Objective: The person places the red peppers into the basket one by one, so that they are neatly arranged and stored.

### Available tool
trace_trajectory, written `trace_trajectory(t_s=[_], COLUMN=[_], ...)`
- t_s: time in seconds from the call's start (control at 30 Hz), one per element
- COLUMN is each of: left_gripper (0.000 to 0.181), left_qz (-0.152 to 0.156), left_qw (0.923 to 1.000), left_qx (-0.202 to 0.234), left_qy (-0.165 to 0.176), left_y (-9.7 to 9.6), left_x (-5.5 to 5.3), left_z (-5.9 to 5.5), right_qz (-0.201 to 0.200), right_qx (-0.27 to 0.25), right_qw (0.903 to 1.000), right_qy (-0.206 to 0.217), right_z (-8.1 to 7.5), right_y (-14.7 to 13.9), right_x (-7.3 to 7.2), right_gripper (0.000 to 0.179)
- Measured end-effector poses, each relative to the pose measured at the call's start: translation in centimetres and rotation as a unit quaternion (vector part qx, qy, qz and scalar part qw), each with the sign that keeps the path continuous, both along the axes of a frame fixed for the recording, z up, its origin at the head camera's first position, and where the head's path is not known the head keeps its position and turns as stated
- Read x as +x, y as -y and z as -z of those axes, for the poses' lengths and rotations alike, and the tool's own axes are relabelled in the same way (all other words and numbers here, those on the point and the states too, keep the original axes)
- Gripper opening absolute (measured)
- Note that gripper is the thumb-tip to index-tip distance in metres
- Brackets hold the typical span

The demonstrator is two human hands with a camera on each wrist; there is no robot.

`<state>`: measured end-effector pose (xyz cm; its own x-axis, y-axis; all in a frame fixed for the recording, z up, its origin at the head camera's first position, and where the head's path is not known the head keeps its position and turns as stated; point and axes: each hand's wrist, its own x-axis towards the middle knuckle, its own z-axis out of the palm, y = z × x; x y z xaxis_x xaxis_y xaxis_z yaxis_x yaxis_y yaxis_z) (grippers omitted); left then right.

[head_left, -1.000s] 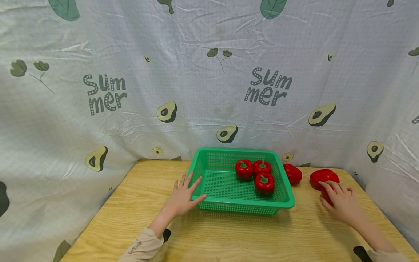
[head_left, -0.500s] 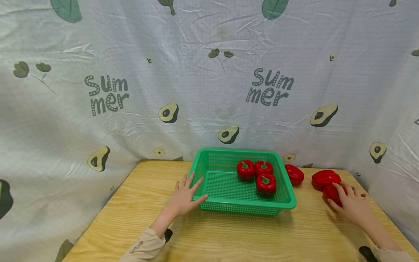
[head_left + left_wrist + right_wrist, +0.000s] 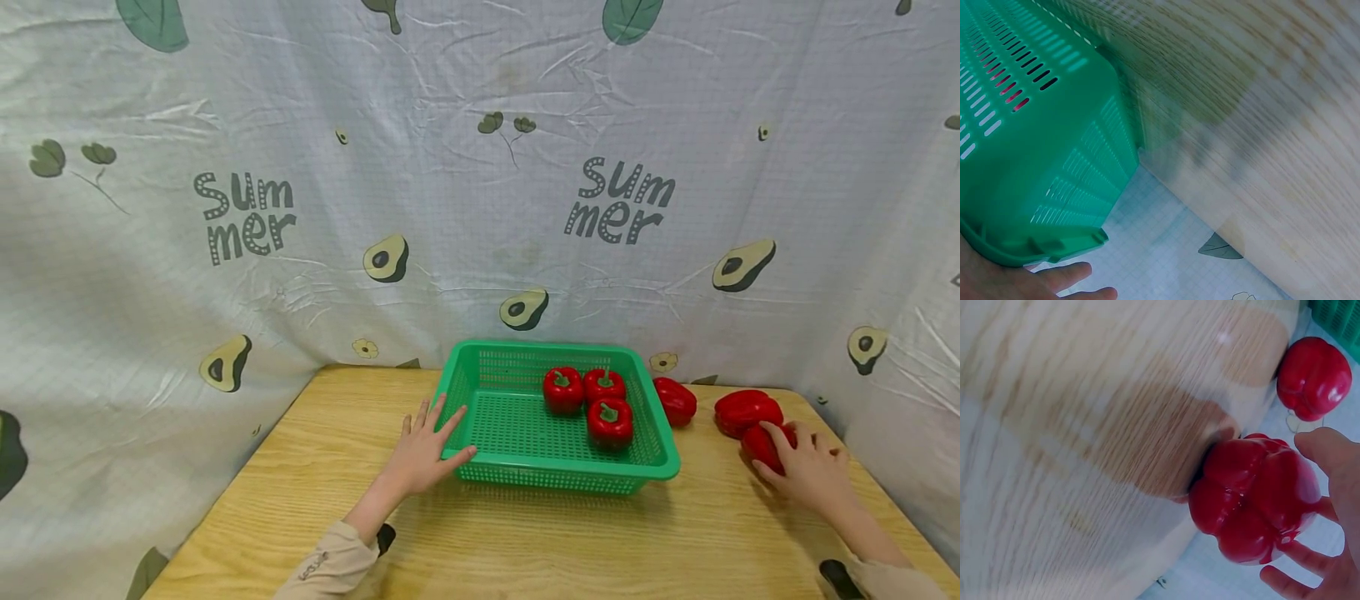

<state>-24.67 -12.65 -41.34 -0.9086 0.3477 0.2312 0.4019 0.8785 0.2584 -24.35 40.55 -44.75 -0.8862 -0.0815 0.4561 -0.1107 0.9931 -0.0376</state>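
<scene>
In the head view, my right hand (image 3: pixel 812 477) holds a red bell pepper (image 3: pixel 763 450) at the right of the table. Its thumb and fingers curve around the pepper's sides. The right wrist view shows that bell pepper (image 3: pixel 1241 503) with its lobed bottom toward the camera. Just behind it lies another red bell pepper (image 3: pixel 746 412) on its side. My left hand (image 3: pixel 420 457), fingers spread, rests at the left rim of a green plastic basket (image 3: pixel 558 461). Three red bell peppers stand stem up in the basket's right half, one of them at the front (image 3: pixel 610 427).
A further red bell pepper (image 3: pixel 676 402) lies on the table against the basket's right side. The wood-grain table (image 3: pixel 525 542) ends at a printed cloth (image 3: pixel 450 192) that hangs behind it and along both sides.
My right hand has shifted slightly to the right around the bell pepper, and more of that pepper shows now. The left hand and the basket have stayed in place.
</scene>
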Motion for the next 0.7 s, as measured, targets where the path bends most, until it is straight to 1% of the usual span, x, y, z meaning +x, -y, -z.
trace_trajectory(t_s=[0.23, 0.4, 0.7], left_gripper=[0.067, 0.067, 0.067], left_qz=[0.002, 0.002, 0.004], left_qw=[1.0000, 1.0000, 0.9999], left_qx=[0.001, 0.002, 0.002], left_qy=[-0.005, -0.006, -0.012], left_y=[0.09, 0.10, 0.18], left_x=[-0.21, -0.31, -0.28], left_z=[0.10, 0.16, 0.25], right_qz=[0.010, 0.013, 0.032], right_qx=[0.011, 0.006, -0.001], right_qw=[0.9999, 0.9999, 0.9994], right_qy=[0.006, -0.001, 0.015], right_z=[-0.22, -0.21, -0.35], right_y=[-0.01, 0.04, 0.09], right_x=[-0.25, -0.20, 0.04], right_gripper=[0.057, 0.057, 0.061])
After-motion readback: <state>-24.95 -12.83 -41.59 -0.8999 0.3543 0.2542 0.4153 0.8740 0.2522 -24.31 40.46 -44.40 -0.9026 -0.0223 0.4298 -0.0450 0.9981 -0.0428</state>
